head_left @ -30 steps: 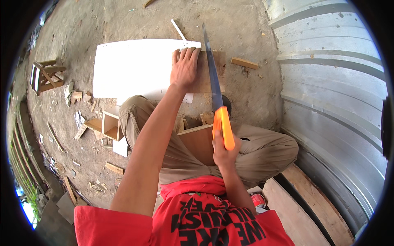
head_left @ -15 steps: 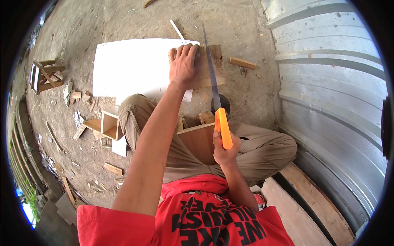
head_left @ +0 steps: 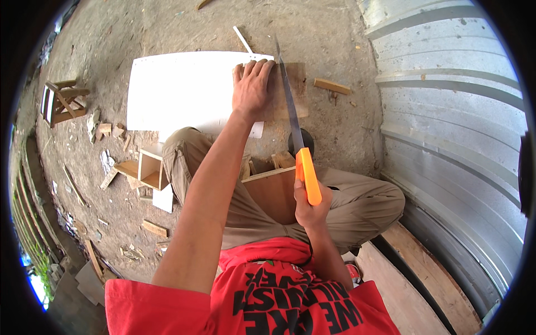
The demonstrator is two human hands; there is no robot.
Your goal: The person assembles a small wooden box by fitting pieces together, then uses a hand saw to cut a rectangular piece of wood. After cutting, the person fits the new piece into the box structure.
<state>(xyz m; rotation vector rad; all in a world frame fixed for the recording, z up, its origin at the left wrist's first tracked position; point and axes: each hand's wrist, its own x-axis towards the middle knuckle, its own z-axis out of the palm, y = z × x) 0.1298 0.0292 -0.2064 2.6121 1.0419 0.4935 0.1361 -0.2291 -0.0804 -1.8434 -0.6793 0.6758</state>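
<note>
Viewed from above, looking down over a red printed shirt (head_left: pixel 290 301) and khaki-trousered knees (head_left: pixel 357 206), seated low on dusty ground.

Nearest, right hand (head_left: pixel 310 207) wrapped tight around the bright orange plastic handle of a long hand saw (head_left: pixel 300 148), fingers fully curled, grip firm, apparently for driving the stroke. Thin grey steel blade running forward and away from the body, crossing a brown wooden board (head_left: pixel 290 89), tip reaching past the board's far edge. Saw held in line with the forearm, probably to keep the cut straight.

Between the knees, a small open wooden box frame (head_left: pixel 276 184), pale edges, darker inside.

Farther out, left arm stretched forward, left hand (head_left: pixel 252 89) spread flat, palm down, fingers extended and slightly apart, pressing on the brown board just left of the blade. Grasping nothing; seemingly pinning the wood so it does not shift under the saw.

Board lying flat on the ground, touching and partly overlapping a large white rectangular panel (head_left: pixel 178 89) to its left. Surface plain, mid-brown, dusty.

Around: small open wooden cube (head_left: pixel 151 170) by the left knee, scattered offcuts, a short wood strip (head_left: pixel 331 86) right of the board, corrugated metal sheeting (head_left: pixel 446 111) along the right, a small wooden stool frame (head_left: pixel 61 100) at far left.
</note>
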